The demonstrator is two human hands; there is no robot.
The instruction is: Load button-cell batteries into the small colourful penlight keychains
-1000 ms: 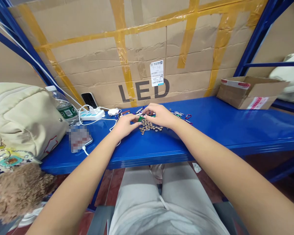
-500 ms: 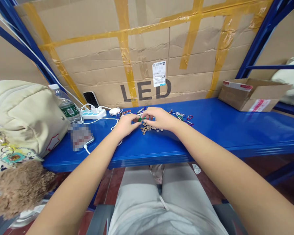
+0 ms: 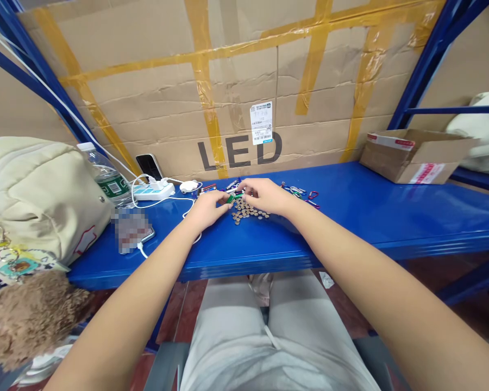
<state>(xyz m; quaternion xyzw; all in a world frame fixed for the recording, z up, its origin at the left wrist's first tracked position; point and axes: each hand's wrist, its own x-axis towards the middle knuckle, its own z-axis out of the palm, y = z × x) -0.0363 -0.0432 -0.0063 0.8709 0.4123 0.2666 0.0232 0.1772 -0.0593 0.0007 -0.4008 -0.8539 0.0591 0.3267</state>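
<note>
both hands, left hand [image 3: 207, 208] and right hand [image 3: 265, 194], pinch a small green piece [image 3: 230, 199], too tiny to identify.

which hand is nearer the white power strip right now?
Left. The left hand is just right of the power strip, holding a green piece; the right hand is farther right, over the pile of small metal discs.

Bag [image 3: 41, 195] lies left of what seem coins [image 3: 248, 212] on shelf [image 3: 370, 212].
</note>
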